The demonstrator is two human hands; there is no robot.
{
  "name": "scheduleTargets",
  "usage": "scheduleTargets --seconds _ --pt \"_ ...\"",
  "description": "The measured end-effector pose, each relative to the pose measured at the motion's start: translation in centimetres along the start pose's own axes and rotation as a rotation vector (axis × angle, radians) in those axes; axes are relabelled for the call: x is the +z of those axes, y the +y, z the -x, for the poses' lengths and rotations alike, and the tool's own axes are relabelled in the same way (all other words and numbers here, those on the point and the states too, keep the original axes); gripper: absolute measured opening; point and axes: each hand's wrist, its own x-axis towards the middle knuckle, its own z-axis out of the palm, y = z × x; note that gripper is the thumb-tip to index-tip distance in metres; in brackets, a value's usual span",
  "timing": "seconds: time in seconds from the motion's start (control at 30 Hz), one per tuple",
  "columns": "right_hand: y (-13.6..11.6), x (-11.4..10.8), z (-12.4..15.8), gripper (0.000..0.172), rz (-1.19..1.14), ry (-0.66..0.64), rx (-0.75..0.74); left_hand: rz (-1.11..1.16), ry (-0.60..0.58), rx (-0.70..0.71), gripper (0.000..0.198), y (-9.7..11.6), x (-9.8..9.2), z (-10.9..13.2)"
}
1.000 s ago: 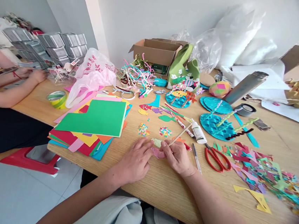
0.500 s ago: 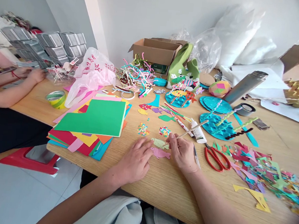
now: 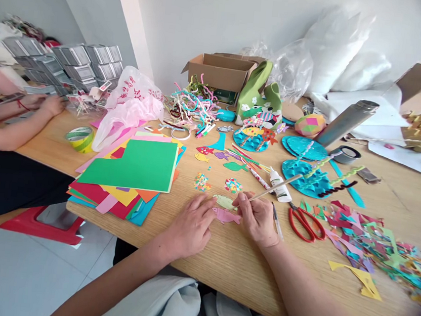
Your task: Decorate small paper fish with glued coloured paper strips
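Observation:
My right hand (image 3: pixel 257 217) pinches a thin wooden stick (image 3: pixel 277 186) that slants up to the right; its lower tip is hidden by my fingers. Beneath that hand's fingertips lies a pale green paper fish (image 3: pixel 224 202). Just below it is a pink paper fish (image 3: pixel 226 215). My left hand (image 3: pixel 192 228) rests on the table with fingers stretched out, fingertips at the heads of both fish. Two piles of small coloured paper bits, the left pile (image 3: pixel 201 181) and the right pile (image 3: pixel 233 185), lie beyond the fish.
Coloured paper sheets (image 3: pixel 146 166) are stacked to the left. Red-handled scissors (image 3: pixel 305 224), a white glue bottle (image 3: pixel 281 185) and a pen (image 3: pixel 276 221) lie by my right hand. Paper scraps (image 3: pixel 377 238) spread at the right. A steel flask (image 3: pixel 348 124) leans behind; another person's arms (image 3: pixel 20 125) are at left.
The stick has shifted slightly up and right in my right hand, and its lower end no longer shows over the green fish. My left hand stays in place.

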Motion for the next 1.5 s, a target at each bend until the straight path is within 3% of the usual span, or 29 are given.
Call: scheduleTargets --seconds 0.13,0.43,0.6,1.07,1.27,1.5 --pt "0.18 0.26 0.19 0.050 -0.007 -0.135 -0.046 0.014 -0.002 -0.005 0.045 -0.01 0.09 -0.01" --pt "0.56 0.60 0.54 0.052 0.015 -0.247 -0.036 0.004 -0.004 0.000 0.049 -0.06 0.16 0.05" --pt "0.61 0.62 0.49 0.051 0.011 -0.193 -0.034 0.009 -0.008 -0.005 0.047 0.00 0.13 0.06" --pt "0.94 0.77 0.61 0.051 -0.018 -0.216 -0.009 0.003 -0.010 0.000 0.048 0.05 0.10 0.05" --pt "0.82 0.65 0.46 0.047 -0.024 -0.128 -0.006 0.002 -0.014 -0.006 0.046 0.02 0.05 0.09" --pt "0.87 0.73 0.37 0.049 -0.014 -0.164 -0.004 0.005 -0.011 -0.007 0.045 0.03 0.09 0.08"
